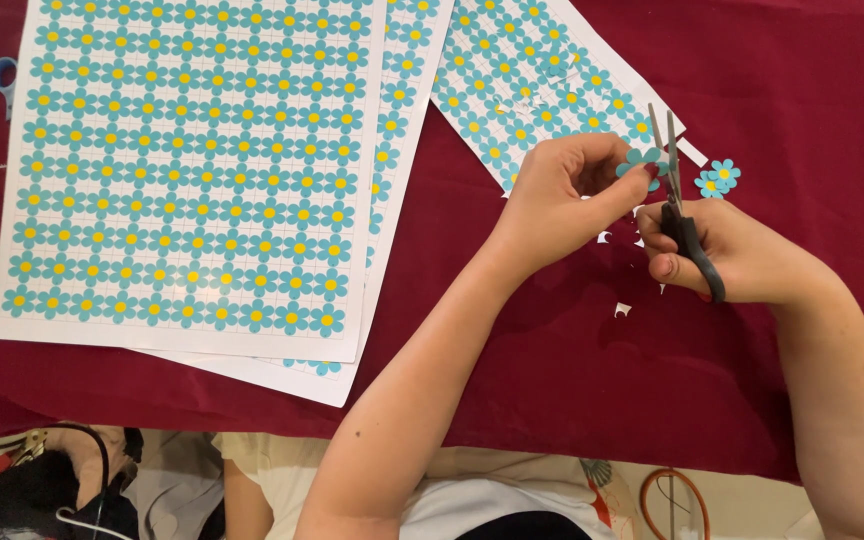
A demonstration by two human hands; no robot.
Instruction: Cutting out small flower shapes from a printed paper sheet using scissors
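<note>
Head view shows the left hand (552, 195) pinching a small blue paper flower (644, 162) between thumb and fingertips, while the right hand (727, 250) is closed around the dark handles of a pair of scissors (674, 190). The blades stand slightly parted and point away from the person, right against the flower's edge, just beyond the left thumb. Two finished flowers (717, 178) lie on the dark red worktop (552, 360) just past the right hand, and white paper scraps (621, 309) sit beneath both hands. A partly cut sheet (512, 80) lies beyond the left hand, and a full sheet of printed flowers (192, 170) lies well off to its left.

Risk, as I judge it: the flower is tiny and the fingertips hold it close to the blades, so a hasty snip could nick a petal or the thumb. A loose pinch could let the piece twist and the cut wander into the print.
</note>
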